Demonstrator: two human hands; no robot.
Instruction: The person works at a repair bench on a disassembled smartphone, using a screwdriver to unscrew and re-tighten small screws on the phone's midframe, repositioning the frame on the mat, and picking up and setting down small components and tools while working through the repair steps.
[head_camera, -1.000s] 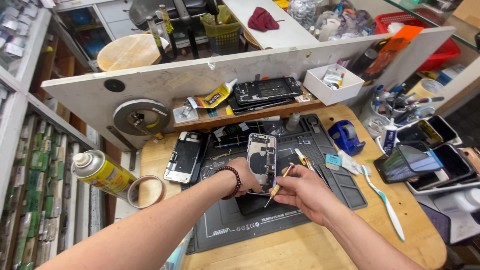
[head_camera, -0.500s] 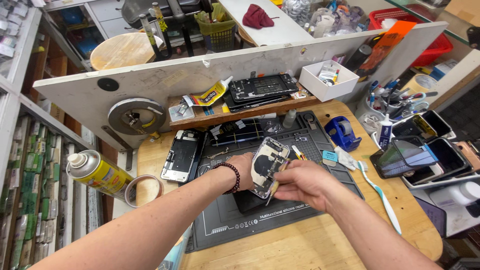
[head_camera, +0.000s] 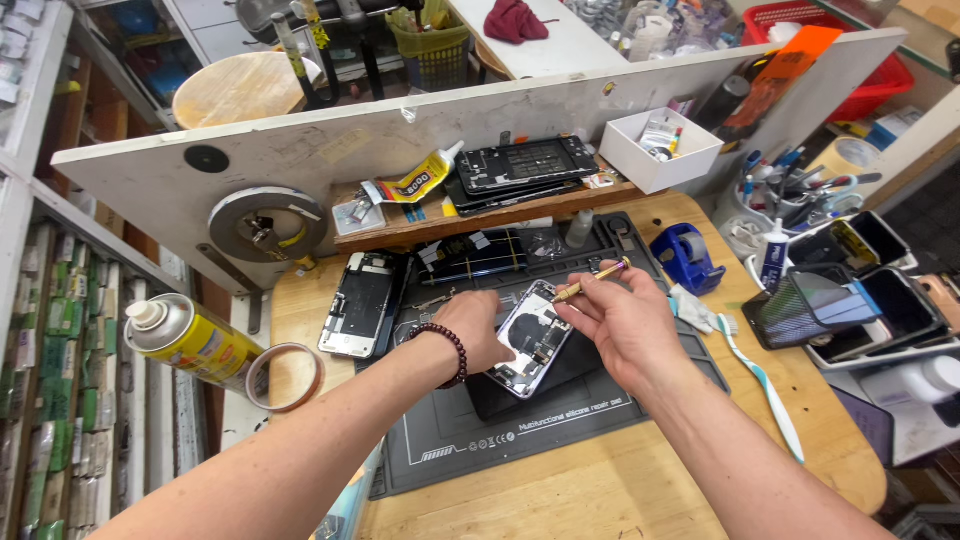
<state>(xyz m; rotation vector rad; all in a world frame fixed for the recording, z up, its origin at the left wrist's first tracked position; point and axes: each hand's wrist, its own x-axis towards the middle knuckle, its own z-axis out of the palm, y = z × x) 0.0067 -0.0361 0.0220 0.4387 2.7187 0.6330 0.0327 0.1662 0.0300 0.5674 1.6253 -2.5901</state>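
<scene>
My left hand (head_camera: 478, 330) grips an opened phone body (head_camera: 533, 340) by its left side and holds it tilted over the dark repair mat (head_camera: 560, 420). A beaded bracelet sits on that wrist. My right hand (head_camera: 620, 322) pinches a thin yellow-handled tool (head_camera: 590, 280), its tip resting near the phone's upper right edge. The phone's inner parts face up.
Another opened phone (head_camera: 362, 303) lies at the mat's left. A yellow spray can (head_camera: 190, 340) and tape roll (head_camera: 285, 377) sit at the far left. A blue tape dispenser (head_camera: 685, 255), toothbrush (head_camera: 765, 385), trays with phones (head_camera: 850, 300) and a white box (head_camera: 660, 150) lie right.
The phone has tilted from upright to slanted. My right hand rose from the phone's lower edge to its upper right, with the tool now pointing up and right.
</scene>
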